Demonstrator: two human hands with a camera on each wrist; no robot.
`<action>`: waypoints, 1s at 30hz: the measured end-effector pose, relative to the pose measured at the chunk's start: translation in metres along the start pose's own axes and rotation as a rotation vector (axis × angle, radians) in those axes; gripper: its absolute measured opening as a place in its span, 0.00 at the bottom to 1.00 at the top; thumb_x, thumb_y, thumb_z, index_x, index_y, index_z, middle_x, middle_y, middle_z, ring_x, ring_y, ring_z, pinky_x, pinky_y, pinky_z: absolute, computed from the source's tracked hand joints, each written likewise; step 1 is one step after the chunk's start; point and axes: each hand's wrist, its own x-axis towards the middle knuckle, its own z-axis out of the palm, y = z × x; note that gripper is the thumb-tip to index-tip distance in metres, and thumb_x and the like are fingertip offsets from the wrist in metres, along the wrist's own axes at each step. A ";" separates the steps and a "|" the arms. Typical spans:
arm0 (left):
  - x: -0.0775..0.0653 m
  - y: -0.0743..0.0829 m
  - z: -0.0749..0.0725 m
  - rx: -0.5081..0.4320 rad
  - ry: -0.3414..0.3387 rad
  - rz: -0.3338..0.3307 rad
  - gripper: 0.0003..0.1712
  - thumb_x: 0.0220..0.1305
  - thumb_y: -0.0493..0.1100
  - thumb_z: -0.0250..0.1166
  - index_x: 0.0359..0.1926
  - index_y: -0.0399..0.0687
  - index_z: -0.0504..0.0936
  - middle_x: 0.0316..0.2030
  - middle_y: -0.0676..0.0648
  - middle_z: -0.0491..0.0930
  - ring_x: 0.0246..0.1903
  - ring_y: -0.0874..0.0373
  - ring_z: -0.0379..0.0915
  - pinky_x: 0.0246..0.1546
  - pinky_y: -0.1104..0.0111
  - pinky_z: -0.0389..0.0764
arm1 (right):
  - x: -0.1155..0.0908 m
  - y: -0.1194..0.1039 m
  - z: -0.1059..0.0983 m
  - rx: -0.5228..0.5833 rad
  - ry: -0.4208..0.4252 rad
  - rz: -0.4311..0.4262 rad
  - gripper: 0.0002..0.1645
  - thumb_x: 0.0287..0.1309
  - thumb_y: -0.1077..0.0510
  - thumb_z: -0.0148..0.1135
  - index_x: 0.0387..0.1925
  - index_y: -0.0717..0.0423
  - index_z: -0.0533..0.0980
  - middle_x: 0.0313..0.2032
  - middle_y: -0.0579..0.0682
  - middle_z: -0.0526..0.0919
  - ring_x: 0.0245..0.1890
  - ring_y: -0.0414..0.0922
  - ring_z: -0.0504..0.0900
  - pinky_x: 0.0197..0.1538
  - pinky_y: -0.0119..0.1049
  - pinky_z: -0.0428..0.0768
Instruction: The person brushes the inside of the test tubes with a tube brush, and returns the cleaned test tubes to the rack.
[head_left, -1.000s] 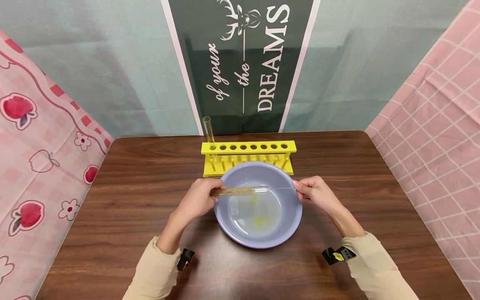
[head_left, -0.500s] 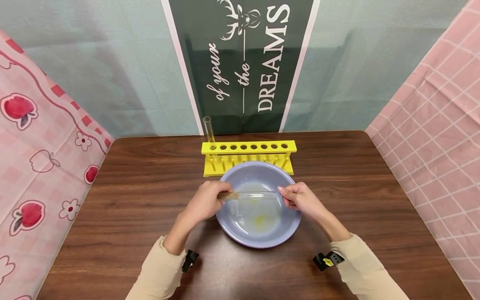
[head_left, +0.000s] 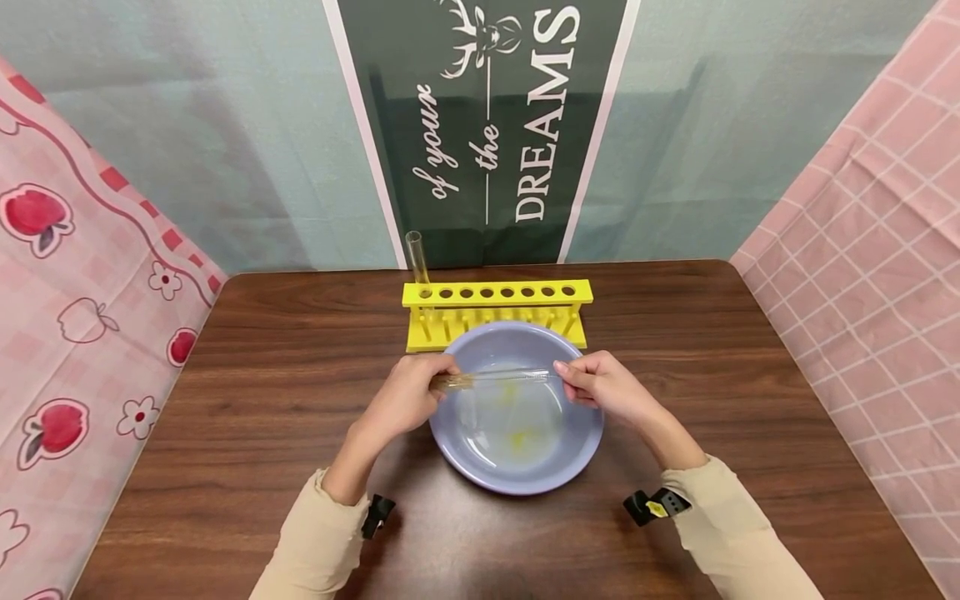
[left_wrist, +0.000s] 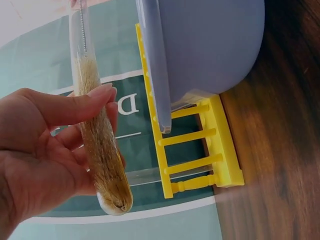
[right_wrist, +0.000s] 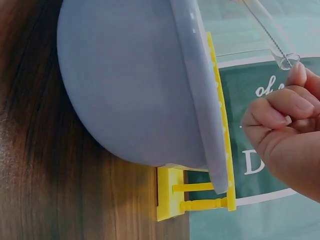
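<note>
Above the lavender basin (head_left: 442,442), my left hand (head_left: 411,390) grips a clear glass test tube (head_left: 513,376) lying nearly level. A tube brush (left_wrist: 89,72) with tan bristles is deep inside it, its bristles reaching the rounded end in the left wrist view. My right hand (head_left: 606,387) is at the tube's open mouth, its thumb and fingers pinching the brush's twisted wire handle (right_wrist: 270,36). The fingers hide the handle's end. Cloudy water with yellowish patches (head_left: 519,439) lies in the basin.
Just behind the basin stands a yellow test tube rack (head_left: 497,293). Another glass test tube (head_left: 416,252) leans in its leftmost hole. All of it rests on a dark wooden table (head_left: 292,333), with cloth backdrops along the back and sides.
My right hand has moved left to the tube's mouth, pushing the brush from partway in to deep inside. Both hands and the tube dipped toward me, then rose back slightly.
</note>
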 end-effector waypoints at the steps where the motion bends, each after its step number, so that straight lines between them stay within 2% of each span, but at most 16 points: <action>1: 0.000 0.000 0.000 0.001 0.002 -0.004 0.18 0.40 0.20 0.59 0.29 0.45 0.80 0.28 0.51 0.78 0.29 0.56 0.70 0.31 0.65 0.71 | 0.000 -0.001 0.000 0.001 -0.002 0.004 0.26 0.64 0.55 0.49 0.17 0.71 0.70 0.13 0.50 0.65 0.11 0.39 0.57 0.18 0.30 0.58; 9: -0.002 -0.005 0.004 0.058 0.058 0.017 0.18 0.39 0.20 0.60 0.28 0.46 0.79 0.27 0.50 0.77 0.30 0.56 0.71 0.32 0.62 0.72 | 0.002 -0.001 0.000 0.007 -0.040 0.019 0.25 0.65 0.59 0.47 0.19 0.75 0.71 0.11 0.49 0.61 0.12 0.40 0.58 0.19 0.29 0.59; 13: -0.003 -0.004 0.006 0.077 0.066 0.019 0.18 0.39 0.20 0.59 0.28 0.45 0.78 0.27 0.49 0.77 0.32 0.55 0.72 0.33 0.61 0.73 | 0.003 -0.001 0.000 0.046 -0.048 0.059 0.26 0.65 0.58 0.48 0.18 0.77 0.68 0.11 0.49 0.61 0.11 0.39 0.56 0.17 0.29 0.56; 15: -0.004 -0.003 0.006 0.083 0.064 0.019 0.18 0.40 0.19 0.58 0.28 0.44 0.78 0.27 0.49 0.76 0.32 0.55 0.72 0.33 0.61 0.72 | 0.003 -0.001 -0.001 0.083 -0.043 0.080 0.26 0.65 0.59 0.48 0.16 0.76 0.66 0.11 0.48 0.61 0.10 0.39 0.55 0.17 0.29 0.54; 19: -0.004 0.001 0.009 0.102 0.079 0.038 0.20 0.38 0.18 0.56 0.29 0.43 0.78 0.27 0.48 0.76 0.32 0.53 0.72 0.32 0.60 0.73 | 0.004 -0.002 -0.001 0.182 -0.026 0.131 0.27 0.65 0.61 0.47 0.10 0.66 0.63 0.09 0.46 0.58 0.09 0.39 0.53 0.16 0.29 0.52; 23: -0.004 0.005 0.014 0.142 0.149 0.069 0.21 0.35 0.18 0.56 0.30 0.42 0.78 0.27 0.47 0.77 0.33 0.49 0.73 0.32 0.57 0.73 | 0.004 -0.004 -0.002 0.320 -0.017 0.188 0.27 0.65 0.61 0.47 0.08 0.58 0.62 0.08 0.44 0.55 0.07 0.38 0.53 0.16 0.30 0.54; 26: -0.004 0.008 0.017 0.188 0.213 0.077 0.21 0.34 0.18 0.57 0.30 0.42 0.79 0.28 0.46 0.77 0.36 0.48 0.74 0.33 0.54 0.71 | 0.004 -0.005 -0.003 0.424 -0.027 0.215 0.27 0.65 0.62 0.45 0.08 0.57 0.61 0.08 0.43 0.55 0.07 0.38 0.53 0.17 0.30 0.55; 30: -0.003 0.013 0.019 0.229 0.262 0.083 0.21 0.33 0.18 0.58 0.30 0.43 0.79 0.28 0.46 0.77 0.38 0.48 0.73 0.33 0.53 0.69 | 0.004 -0.006 -0.006 0.518 -0.060 0.209 0.27 0.66 0.62 0.43 0.08 0.57 0.61 0.09 0.43 0.54 0.08 0.37 0.53 0.17 0.30 0.54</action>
